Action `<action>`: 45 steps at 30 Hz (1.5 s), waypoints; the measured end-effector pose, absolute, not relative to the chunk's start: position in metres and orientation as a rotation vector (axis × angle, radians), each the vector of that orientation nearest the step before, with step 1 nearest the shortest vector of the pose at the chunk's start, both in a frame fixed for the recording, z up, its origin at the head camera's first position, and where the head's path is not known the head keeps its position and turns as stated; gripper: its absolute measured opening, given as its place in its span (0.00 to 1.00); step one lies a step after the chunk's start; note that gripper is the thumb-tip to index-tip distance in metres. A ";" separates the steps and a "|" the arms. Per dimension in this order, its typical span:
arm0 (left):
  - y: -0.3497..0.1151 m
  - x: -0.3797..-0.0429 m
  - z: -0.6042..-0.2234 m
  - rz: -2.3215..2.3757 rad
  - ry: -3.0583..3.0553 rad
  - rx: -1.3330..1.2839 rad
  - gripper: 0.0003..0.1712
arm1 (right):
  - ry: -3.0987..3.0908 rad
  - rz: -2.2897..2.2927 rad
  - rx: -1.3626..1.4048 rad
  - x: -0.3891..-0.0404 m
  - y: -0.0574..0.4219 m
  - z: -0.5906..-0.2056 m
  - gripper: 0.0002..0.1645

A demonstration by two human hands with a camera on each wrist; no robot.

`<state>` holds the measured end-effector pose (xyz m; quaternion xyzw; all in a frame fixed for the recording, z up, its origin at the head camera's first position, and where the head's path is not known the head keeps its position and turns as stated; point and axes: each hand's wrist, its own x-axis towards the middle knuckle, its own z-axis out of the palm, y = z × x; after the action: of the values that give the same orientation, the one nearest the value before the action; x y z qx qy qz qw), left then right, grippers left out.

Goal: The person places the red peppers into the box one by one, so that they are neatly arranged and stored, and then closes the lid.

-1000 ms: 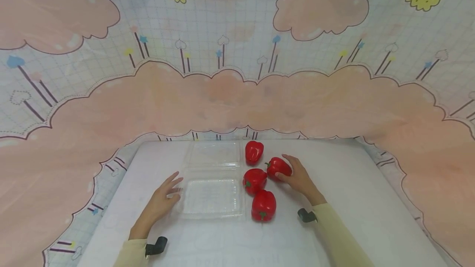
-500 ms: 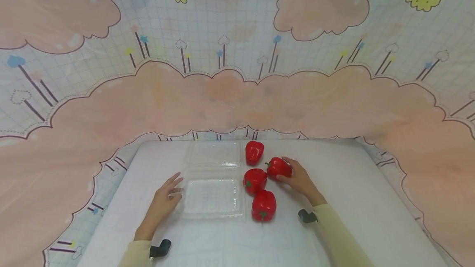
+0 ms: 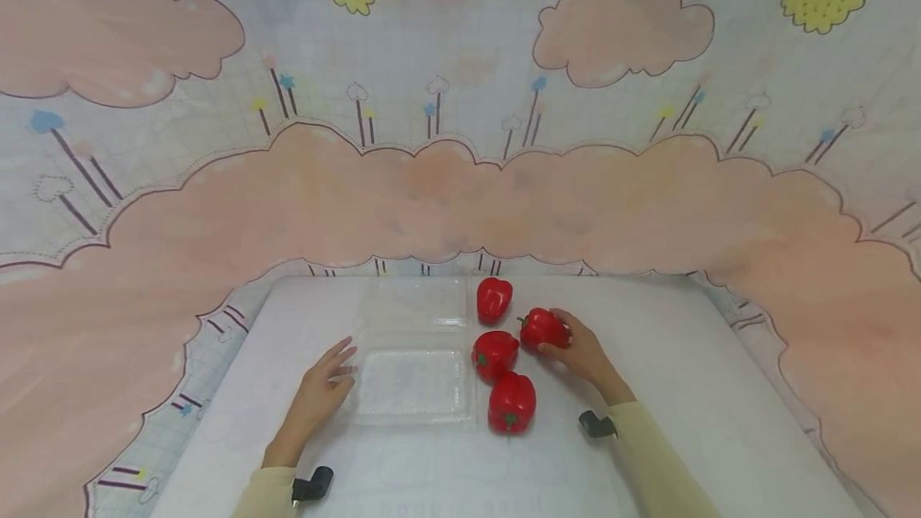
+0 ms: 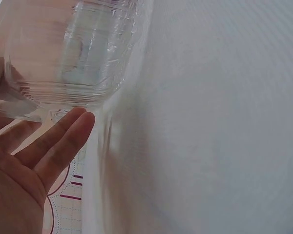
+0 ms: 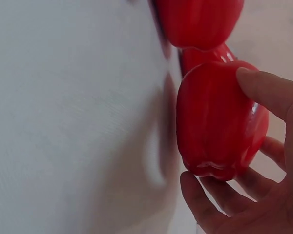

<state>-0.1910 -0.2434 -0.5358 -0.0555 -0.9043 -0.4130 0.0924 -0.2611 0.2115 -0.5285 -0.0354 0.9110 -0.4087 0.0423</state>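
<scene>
L hand [image 3: 320, 392] edged twd tub [image 3: 412, 384], fingers spread, holding nothing; R hand [image 3: 583, 355] grips pepper [image 3: 543, 328], thumb opp. fingers; pepper hardly moved, so work's at grasp stage.

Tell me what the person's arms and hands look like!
They have pale yellow sleeves, and a small, bent black piece sticks out near the end of each one. The left hand and right hand wear no gloves.

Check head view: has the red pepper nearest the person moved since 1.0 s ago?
No. Against the white table, the nearest red pepper keeps its place, no visible shift either way; the whole picture just dipped slightly.
</scene>
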 end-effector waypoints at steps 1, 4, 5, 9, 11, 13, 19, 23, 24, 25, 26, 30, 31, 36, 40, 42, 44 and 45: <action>-0.243 -0.191 -0.536 -1.230 -2.686 -0.163 0.30 | 2.789 -1.254 -0.103 -0.260 0.213 -0.529 0.50; -0.242 -0.191 -0.536 -1.230 -2.693 -0.171 0.30 | 2.796 -1.270 -0.103 -0.258 0.218 -0.530 0.50; -0.242 -0.192 -0.536 -1.227 -2.696 -0.173 0.30 | 2.797 -1.278 -0.106 -0.257 0.220 -0.530 0.50; -0.242 -0.192 -0.536 -1.228 -2.693 -0.181 0.29 | 2.791 -1.310 -0.111 -0.256 0.223 -0.522 0.51; -0.243 -0.191 -0.535 -1.227 -2.689 -0.186 0.29 | 2.789 -1.310 -0.114 -0.254 0.223 -0.517 0.52; -0.243 -0.191 -0.535 -1.226 -2.684 -0.190 0.29 | 2.790 -1.315 -0.117 -0.253 0.223 -0.511 0.52; -0.244 -0.190 -0.535 -1.215 -2.677 -0.202 0.29 | 2.813 -1.356 -0.157 -0.248 0.225 -0.496 0.51; -0.244 -0.189 -0.535 -1.206 -2.673 -0.212 0.29 | 2.830 -1.376 -0.194 -0.245 0.226 -0.488 0.51; -0.244 -0.189 -0.534 -1.208 -2.670 -0.215 0.29 | 2.835 -1.382 -0.202 -0.244 0.226 -0.486 0.51; -0.244 -0.189 -0.534 -1.206 -2.670 -0.216 0.29 | 2.839 -1.388 -0.210 -0.243 0.226 -0.484 0.51; -0.244 -0.189 -0.533 -1.208 -2.671 -0.218 0.29 | 2.843 -1.391 -0.215 -0.243 0.226 -0.482 0.51; -0.244 -0.189 -0.532 -1.205 -2.680 -0.211 0.29 | 2.849 -1.409 -0.221 -0.239 0.224 -0.475 0.51; -0.244 -0.189 -0.532 -1.203 -2.678 -0.210 0.29 | 2.847 -1.414 -0.222 -0.238 0.222 -0.473 0.51; -0.243 -0.190 -0.532 -1.192 -2.667 -0.216 0.29 | 2.858 -1.437 -0.263 -0.235 0.216 -0.465 0.51; -0.243 -0.190 -0.532 -1.186 -2.672 -0.212 0.29 | 2.861 -1.464 -0.310 -0.232 0.212 -0.461 0.51; -0.243 -0.191 -0.533 -1.192 -2.673 -0.208 0.29 | 2.853 -1.479 -0.331 -0.231 0.209 -0.458 0.51; -0.242 -0.191 -0.534 -1.196 -2.674 -0.205 0.29 | 2.844 -1.494 -0.343 -0.229 0.207 -0.456 0.51; -0.242 -0.191 -0.534 -1.200 -2.674 -0.203 0.29 | 2.839 -1.501 -0.347 -0.227 0.205 -0.454 0.51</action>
<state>-0.1914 -0.2424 -0.5342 -0.0686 -0.9055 -0.4063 0.1016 -0.2273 0.2053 -0.4540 -0.1073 0.8781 -0.4642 -0.0439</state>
